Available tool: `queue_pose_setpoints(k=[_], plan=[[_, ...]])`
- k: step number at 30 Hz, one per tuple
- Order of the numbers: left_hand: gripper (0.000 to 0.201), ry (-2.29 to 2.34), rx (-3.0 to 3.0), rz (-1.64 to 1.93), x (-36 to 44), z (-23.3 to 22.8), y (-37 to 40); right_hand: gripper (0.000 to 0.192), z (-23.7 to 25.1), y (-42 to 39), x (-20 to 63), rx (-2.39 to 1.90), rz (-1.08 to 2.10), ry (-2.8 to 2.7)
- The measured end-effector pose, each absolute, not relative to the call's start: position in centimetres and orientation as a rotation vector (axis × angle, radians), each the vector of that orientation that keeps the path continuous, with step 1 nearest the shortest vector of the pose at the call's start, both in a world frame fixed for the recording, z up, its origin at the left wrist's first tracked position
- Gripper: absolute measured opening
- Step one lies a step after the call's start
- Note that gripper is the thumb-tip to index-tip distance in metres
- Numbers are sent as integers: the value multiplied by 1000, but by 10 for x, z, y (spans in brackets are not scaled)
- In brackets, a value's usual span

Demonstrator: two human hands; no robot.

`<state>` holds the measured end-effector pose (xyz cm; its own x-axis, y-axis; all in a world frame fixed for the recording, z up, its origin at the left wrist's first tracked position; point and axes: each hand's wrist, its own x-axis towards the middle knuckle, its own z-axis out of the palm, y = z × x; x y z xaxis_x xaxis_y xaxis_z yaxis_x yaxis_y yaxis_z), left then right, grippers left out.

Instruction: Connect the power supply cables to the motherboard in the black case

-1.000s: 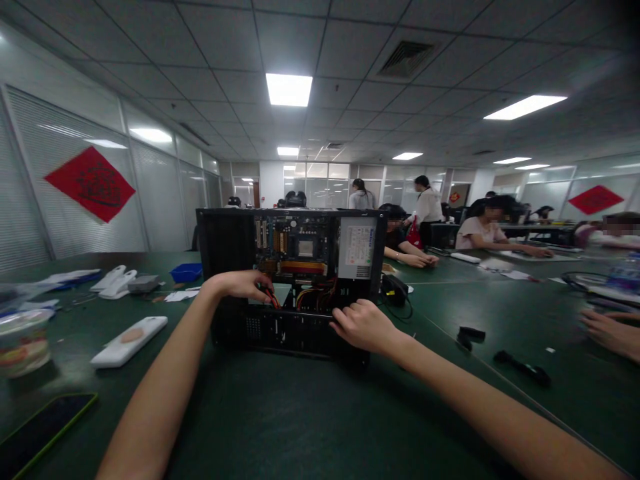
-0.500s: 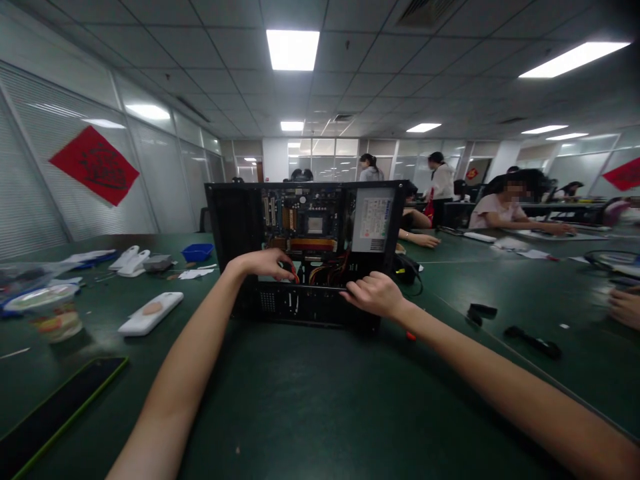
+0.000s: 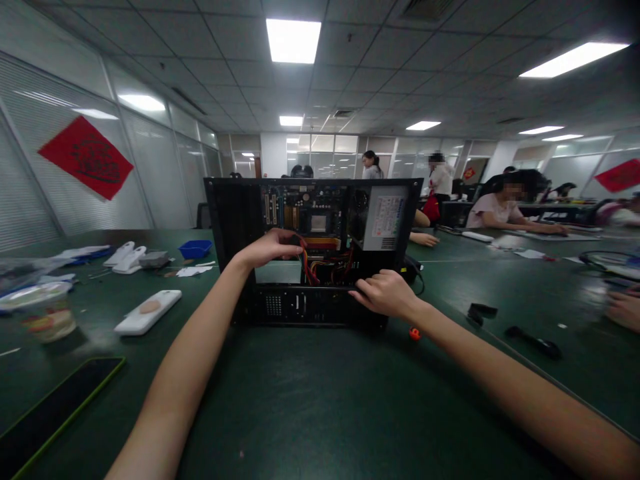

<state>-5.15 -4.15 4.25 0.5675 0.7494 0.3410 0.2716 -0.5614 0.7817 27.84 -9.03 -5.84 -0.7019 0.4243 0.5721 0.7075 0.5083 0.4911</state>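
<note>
An open computer case point(image 3: 235, 220) stands upright on the green bench point(image 3: 320, 400), its open side facing the camera. Inside it show the motherboard point(image 3: 310, 217), the power supply point(image 3: 387, 223) at upper right, and a bundle of red, yellow and black cables point(image 3: 313, 263) hanging down the middle.

The left hand point(image 3: 267, 248) is inside the case, in front of the motherboard's lower edge, its fingers point(image 3: 290, 239) closed narrowly on the top of the cables (just what they pinch is too dark to tell). The right hand point(image 3: 385, 293) rests on the case's lower front rail, fingers curled over its edge and touching it, near the foot of the cables.

Just right of the case, a small orange knob point(image 3: 414, 333) lies on the bench under the right forearm. To the left lie a white casing point(image 3: 149, 312), a blue tray point(image 3: 195, 249), a food cup point(image 3: 43, 313) and a dark phone point(image 3: 55, 413) near the edge. To the right lie black parts point(image 3: 534, 341) and, at the far edge, another person's hand point(image 3: 624, 308). Other people sit and stand at benches behind.
</note>
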Motion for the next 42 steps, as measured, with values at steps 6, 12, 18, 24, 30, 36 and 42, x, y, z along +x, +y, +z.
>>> queue_pose_setpoints(k=[6,12,18,24,30,36,42], plan=[[37,778,2032,1011,-23,55,-67,36,-9,-116,229,-826,-309,-2217],[33,774,1909,1027,-12,63,-85,24,42,-98,188,-767,287,-2032],[43,657,1933,852,-25,58,-74,20,46,-103,186,-855,236,-1961],[38,697,2085,815,-35,62,-69,18,48,-105,188,-806,287,-1883],[56,623,2282,1004,-32,72,-85,27,48,-96,192,-671,679,-1775],[71,651,2630,1202,-23,72,-99,30,55,-107,196,-663,742,-1716],[60,726,2987,1186,-23,76,-106,30,57,-111,202,-633,894,-1789]])
